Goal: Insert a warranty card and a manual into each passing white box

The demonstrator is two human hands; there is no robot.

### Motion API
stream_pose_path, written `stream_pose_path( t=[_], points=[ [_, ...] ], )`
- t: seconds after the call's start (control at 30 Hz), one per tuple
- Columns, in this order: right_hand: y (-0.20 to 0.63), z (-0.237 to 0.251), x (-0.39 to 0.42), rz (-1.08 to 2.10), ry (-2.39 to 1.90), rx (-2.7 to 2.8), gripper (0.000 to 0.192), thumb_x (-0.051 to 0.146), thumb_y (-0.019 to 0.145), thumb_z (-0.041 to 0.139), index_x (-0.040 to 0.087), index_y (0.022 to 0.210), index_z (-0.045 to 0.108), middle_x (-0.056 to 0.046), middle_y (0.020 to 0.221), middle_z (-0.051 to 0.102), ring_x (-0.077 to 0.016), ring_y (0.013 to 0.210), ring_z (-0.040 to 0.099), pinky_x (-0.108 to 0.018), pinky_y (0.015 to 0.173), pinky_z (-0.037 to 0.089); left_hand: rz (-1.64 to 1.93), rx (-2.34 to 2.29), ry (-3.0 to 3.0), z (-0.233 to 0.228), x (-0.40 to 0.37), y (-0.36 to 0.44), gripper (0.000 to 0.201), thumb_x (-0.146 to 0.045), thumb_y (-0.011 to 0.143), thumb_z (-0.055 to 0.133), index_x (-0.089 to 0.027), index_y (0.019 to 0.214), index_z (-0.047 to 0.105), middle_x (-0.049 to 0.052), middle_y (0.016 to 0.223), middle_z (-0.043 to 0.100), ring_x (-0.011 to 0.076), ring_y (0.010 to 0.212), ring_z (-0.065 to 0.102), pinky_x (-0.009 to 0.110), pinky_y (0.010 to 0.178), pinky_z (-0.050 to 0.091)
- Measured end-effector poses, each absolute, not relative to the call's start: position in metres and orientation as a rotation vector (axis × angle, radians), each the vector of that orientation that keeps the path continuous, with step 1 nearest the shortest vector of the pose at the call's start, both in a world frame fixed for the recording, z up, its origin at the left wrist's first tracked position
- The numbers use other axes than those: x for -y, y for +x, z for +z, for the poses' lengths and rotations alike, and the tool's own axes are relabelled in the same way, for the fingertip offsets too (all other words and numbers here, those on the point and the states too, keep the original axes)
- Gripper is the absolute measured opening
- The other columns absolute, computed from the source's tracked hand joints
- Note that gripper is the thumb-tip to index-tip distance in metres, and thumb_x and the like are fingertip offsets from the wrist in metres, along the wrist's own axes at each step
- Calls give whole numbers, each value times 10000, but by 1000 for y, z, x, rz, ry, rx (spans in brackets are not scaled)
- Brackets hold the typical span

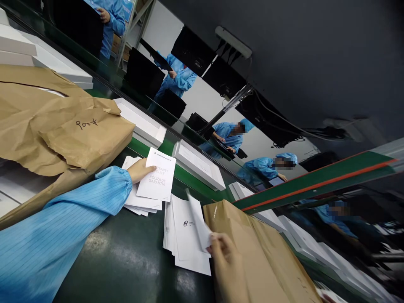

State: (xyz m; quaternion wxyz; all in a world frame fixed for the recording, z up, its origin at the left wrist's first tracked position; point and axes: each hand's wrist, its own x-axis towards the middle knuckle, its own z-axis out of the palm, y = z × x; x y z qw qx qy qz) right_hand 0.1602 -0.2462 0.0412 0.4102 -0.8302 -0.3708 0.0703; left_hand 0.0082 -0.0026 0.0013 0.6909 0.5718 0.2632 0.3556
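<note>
My left hand (140, 171), in a blue sleeve, pinches a white warranty policy leaflet (157, 179) by its left side. The leaflet is held over a loose pile of white papers (143, 204) on the dark green table. Between the thumb and fingers of my right hand (229, 263), slightly blurred, is the corner of a white booklet (199, 223). It bends upward at the top of a fanned stack of white booklets (186, 248), whose uppermost cover shows a small black logo. The stack lies against a brown paper package (252, 248).
A large torn brown paper package (75, 130) fills the left side. White open boxes (198, 164) stand along a green conveyor behind the table. A green beam with an orange stripe (318, 181) slants across the right. Co-workers in blue (178, 78) handle dark panels beyond the line.
</note>
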Motion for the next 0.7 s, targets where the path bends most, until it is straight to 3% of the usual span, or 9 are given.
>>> stream_pose_path(
  t=[0.1, 0.27, 0.47, 0.7],
  points=[
    [174, 56, 238, 78, -1701, 604, 202, 377, 624, 544, 196, 664, 461, 23, 634, 528, -131, 579, 532, -246, 532, 448, 792, -579, 1256, 2, 2, 8, 404, -327, 575, 567, -118, 919, 539, 80, 940, 608, 234, 901, 531, 346, 749, 409],
    [179, 71, 186, 386, -1290, 532, 155, 274, 584, 574, 195, 663, 467, 34, 669, 558, -119, 693, 546, -250, 654, 456, 811, -526, 1159, 6, 6, 8, 409, -331, 575, 581, -112, 916, 522, 86, 896, 620, 230, 877, 541, 349, 724, 418],
    [163, 43, 132, 555, -1205, 548, 162, 271, 600, 592, 194, 625, 451, 52, 666, 537, -106, 695, 542, -267, 690, 457, 823, -341, 1018, 14, 14, 9, 482, -284, 555, 627, -107, 975, 471, 110, 908, 610, 224, 865, 547, 347, 734, 416],
    [156, 21, 137, 822, -1303, 826, 191, 287, 705, 527, 185, 566, 443, 53, 657, 524, -93, 695, 503, -243, 692, 438, 912, -311, 1096, 10, 12, 15, 503, -183, 512, 658, -128, 969, 457, 97, 1002, 566, 209, 932, 509, 338, 804, 381]
  ],
)
